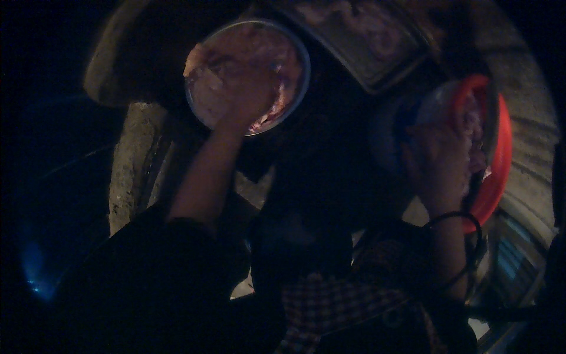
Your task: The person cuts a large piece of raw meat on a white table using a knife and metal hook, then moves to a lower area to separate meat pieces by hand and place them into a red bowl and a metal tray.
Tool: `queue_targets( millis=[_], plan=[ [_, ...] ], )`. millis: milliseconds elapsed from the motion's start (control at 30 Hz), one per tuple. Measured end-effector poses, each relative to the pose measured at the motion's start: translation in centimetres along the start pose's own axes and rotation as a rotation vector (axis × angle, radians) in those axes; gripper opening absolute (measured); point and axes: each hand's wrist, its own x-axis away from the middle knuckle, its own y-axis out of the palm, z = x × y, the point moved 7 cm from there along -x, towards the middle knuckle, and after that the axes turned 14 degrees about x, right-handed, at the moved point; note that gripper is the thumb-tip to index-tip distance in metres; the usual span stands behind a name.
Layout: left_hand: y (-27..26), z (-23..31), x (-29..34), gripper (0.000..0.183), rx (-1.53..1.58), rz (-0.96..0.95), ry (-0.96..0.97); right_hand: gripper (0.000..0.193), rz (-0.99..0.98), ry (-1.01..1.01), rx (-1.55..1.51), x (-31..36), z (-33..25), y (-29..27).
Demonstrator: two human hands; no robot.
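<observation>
A round pan with a pale metal rim [305,53] stands ahead on the left, holding what looks like raw meat [277,109]. My left hand [250,97] reaches into it; its fingers blend into the dim contents, so their shape is hidden. On the right lies a red basin [502,159] with pinkish, meat-like pieces [476,156] in it. Over its near-left side is my right hand [439,156], dim and smeared. Beside its fingers shows a pale, rounded thing with a dark blue patch [405,115]; whether the hand holds it I cannot make out.
A rectangular tray [368,82] with pale pink pieces stands at the far middle. A dark, rounded-edged slab or board [97,76] sits at the far left. A black cord-like loop [479,236] hangs around my right wrist. Checked cloth [342,304] covers my lap.
</observation>
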Motion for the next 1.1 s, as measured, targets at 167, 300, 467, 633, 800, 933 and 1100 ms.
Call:
queue_targets(
  millis=[167,300,467,633,800,933,1100],
  plan=[
    [2.1,2.4,-1.5,0.037,-0.020,0.204,0.062,0.016,-0.054,0.012,-0.019,-0.1,0.7,0.2],
    [1.7,-1.2,0.7,0.032,-0.342,0.070,0.004,0.014,-0.044,0.010,-0.052,0.2,1.1,0.1],
    [-1.3,-6.9,4.5,0.029,-0.381,0.290,-0.028,0.012,-0.037,0.013,-0.073,0.2,0.7,0.1],
    [1.1,-13.4,3.9,0.039,-0.307,0.158,-0.274,0.013,-0.026,0.022,-0.065,0.0,0.7,-0.2],
    [-2.3,-11.5,3.7,0.041,-0.070,0.132,-0.549,0.015,-0.003,-0.013,-0.050,0.1,0.6,-0.5],
    [-2.7,-0.3,2.8,0.043,0.031,0.298,-0.018,0.016,0.021,-0.015,-0.060,0.1,0.2,-0.5],
    [4.3,0.3,0.4,0.031,0.246,0.004,-0.364,0.014,0.020,0.012,-0.039,0.1,0.7,-0.6]
  ],
)
